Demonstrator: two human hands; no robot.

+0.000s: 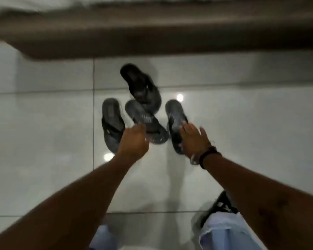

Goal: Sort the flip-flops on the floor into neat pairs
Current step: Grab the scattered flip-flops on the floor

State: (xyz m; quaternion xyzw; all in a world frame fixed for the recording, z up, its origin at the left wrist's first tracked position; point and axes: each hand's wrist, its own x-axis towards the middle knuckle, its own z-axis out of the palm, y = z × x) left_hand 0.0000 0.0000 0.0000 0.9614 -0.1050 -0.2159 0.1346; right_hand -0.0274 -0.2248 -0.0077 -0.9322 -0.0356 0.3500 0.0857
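Note:
Several dark flip-flops lie in a loose cluster on the pale tiled floor [43,123]. The far flip-flop [139,85] overlaps the heel of the middle flip-flop [145,121], which lies slanted. The left flip-flop [111,121] and the right flip-flop [175,121] lie roughly straight on either side. My left hand [134,141] hovers over the near end of the middle one, fingers curled, holding nothing I can make out. My right hand [195,139], with wrist bands, is spread flat over the near part of the right flip-flop.
A brown bed or sofa edge [152,37] runs across the far side. My foot in a black sandal [219,206] and pale jeans legs [229,233] are at the bottom right. The picture is motion-blurred.

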